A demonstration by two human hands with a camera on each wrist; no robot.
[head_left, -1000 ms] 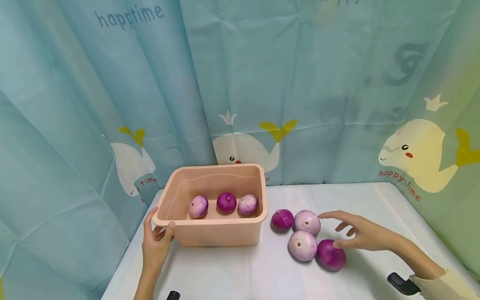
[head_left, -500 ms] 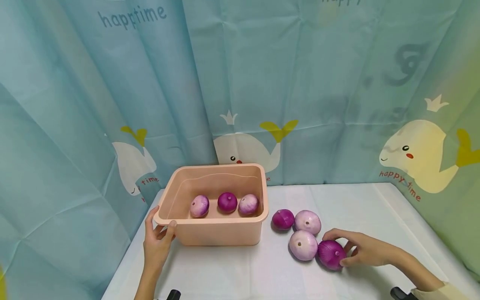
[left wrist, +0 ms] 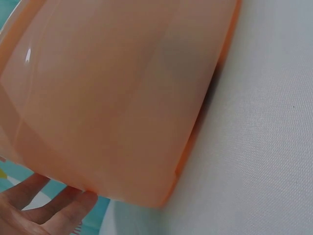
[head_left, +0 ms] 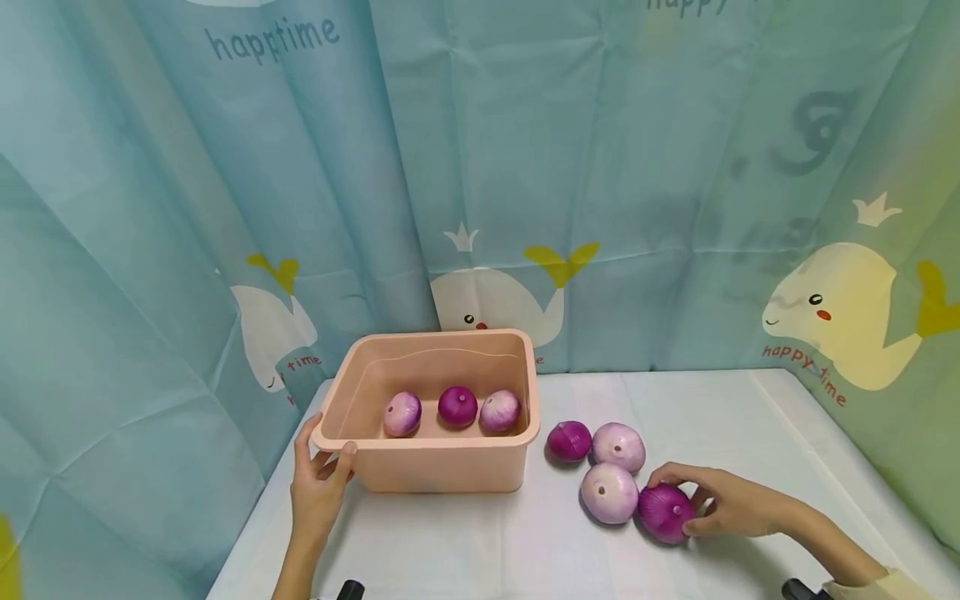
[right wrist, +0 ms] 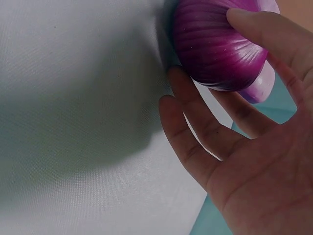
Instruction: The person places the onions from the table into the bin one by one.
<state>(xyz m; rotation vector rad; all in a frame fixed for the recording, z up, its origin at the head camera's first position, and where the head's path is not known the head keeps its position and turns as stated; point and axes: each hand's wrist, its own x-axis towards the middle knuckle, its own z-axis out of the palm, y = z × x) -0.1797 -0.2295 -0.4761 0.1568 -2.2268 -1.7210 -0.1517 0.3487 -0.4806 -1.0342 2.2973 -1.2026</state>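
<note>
Right hand: fingers curled over a dark purple onion, thumb at its near side, gripping it where it sits on the table, toward the near right part of the top. Seen close in the right wrist view as well, onion cupped between thumb and curved fingers, still resting on the white cloth. Touching its left side, a pale onion; just behind that, a second pale onion and a small dark onion side by side, all four clustered right of the tub.

Left hand: thumb hooked over the rim and fingers wrapped round the near left corner of a peach plastic tub, holding it. In the left wrist view, only fingertips visible under the tub's wall. Tub set at the back left part of the table, close to the left edge. Inside, along the front wall, three onions in a row: pale, dark purple, pale.

Behind and around the table, a teal curtain printed with whales and "happy time".
</note>
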